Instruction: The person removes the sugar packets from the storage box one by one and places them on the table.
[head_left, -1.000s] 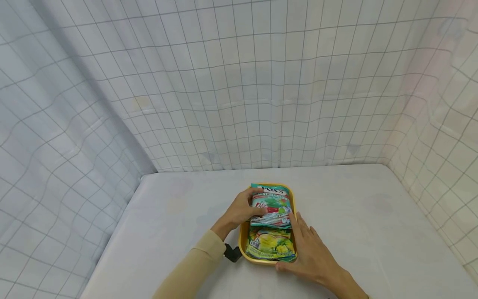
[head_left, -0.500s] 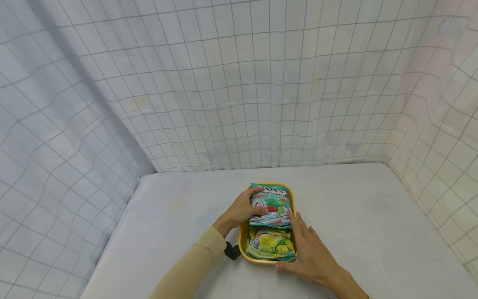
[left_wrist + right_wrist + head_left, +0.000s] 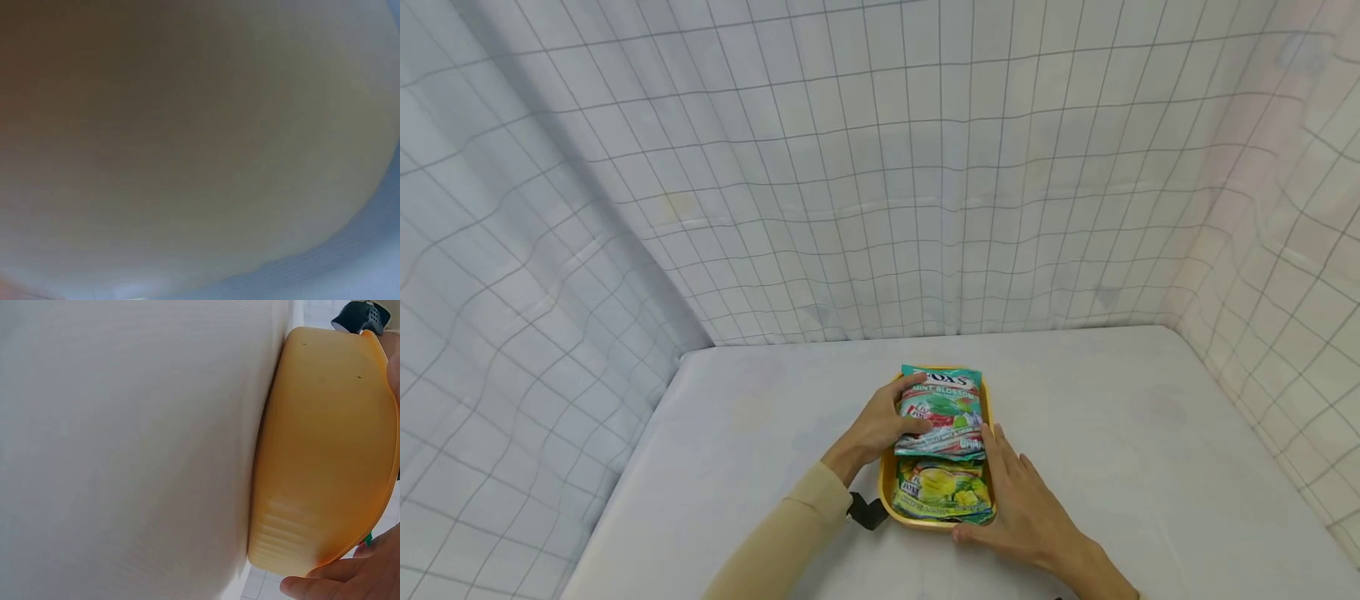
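Observation:
A yellow plastic basket [image 3: 917, 525] holds bags of candy in the head view. On top at the far end lies a teal Fox's Mint Blossom candy bag [image 3: 951, 407]. My left hand [image 3: 876, 423] grips its left side, with the thumb and a finger showing on its front. A yellow-green Fox's candy bag [image 3: 943, 493] lies at the near end. My right hand [image 3: 1028, 512] rests along the basket's right side, fingers extended and thumb at the near rim. In the right wrist view, fingers [image 3: 344, 575] touch the outside of the basket wall [image 3: 325, 450].
The basket stands on a white-covered table [image 3: 760, 417]. Grid-patterned white curtains [image 3: 887, 208] enclose the back and sides. A small black device [image 3: 867, 511] sits by my left wrist. A blurred surface fills most of the left wrist view.
The teal candy bag has shifted slightly left and toward me, along with my left hand, and shows more of its front. My right hand stays at the basket.

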### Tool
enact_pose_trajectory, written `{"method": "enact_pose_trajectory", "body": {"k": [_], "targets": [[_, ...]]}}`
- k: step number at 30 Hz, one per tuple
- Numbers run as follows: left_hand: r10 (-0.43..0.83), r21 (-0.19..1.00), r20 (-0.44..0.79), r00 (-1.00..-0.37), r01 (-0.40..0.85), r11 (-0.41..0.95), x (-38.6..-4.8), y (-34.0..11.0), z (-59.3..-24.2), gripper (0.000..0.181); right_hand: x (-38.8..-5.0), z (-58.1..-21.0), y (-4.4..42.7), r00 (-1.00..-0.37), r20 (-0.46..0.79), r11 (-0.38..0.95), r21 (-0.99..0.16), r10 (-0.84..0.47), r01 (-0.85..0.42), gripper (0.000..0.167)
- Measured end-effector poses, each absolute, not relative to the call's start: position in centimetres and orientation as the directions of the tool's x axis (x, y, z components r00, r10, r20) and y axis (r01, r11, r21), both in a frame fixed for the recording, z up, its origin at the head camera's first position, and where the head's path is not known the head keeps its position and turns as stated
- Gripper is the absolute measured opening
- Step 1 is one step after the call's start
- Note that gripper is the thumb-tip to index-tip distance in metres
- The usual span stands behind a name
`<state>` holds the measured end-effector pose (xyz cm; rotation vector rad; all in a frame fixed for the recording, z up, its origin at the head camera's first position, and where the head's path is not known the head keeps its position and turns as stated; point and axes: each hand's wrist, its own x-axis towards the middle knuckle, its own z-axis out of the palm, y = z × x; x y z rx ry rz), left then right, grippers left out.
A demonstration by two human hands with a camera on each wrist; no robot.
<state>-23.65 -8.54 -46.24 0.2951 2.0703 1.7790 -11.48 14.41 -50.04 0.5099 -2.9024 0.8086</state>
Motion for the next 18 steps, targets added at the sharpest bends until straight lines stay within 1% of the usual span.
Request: {"method": "enact_pose_trajectory", "body": {"k": [6,13,18], "targets": [[0.403,0.985,-0.139,-0.905,-0.084,0.151,-23.2,-8.8,-46.2,0.081,-11.4,-50.1,14.4,-0.941,0.181,0.798,-0.499,-0.287,-0.339,0.141],[0.393,0.989,-0.123,-0.911,-0.081,0.122,-22.8,-9.6,-45.8,0.080,-11.4,-49.8,14.3,-0.949,0.157,0.802,-0.508,-0.272,-0.314,0.144],[0.397,0.993,-0.117,-0.910,-0.098,0.069,-22.5,-10.4,-45.2,0.082,-11.5,-49.6,14.3,-0.950,0.151,0.809,-0.498,-0.274,-0.312,0.144]]}}
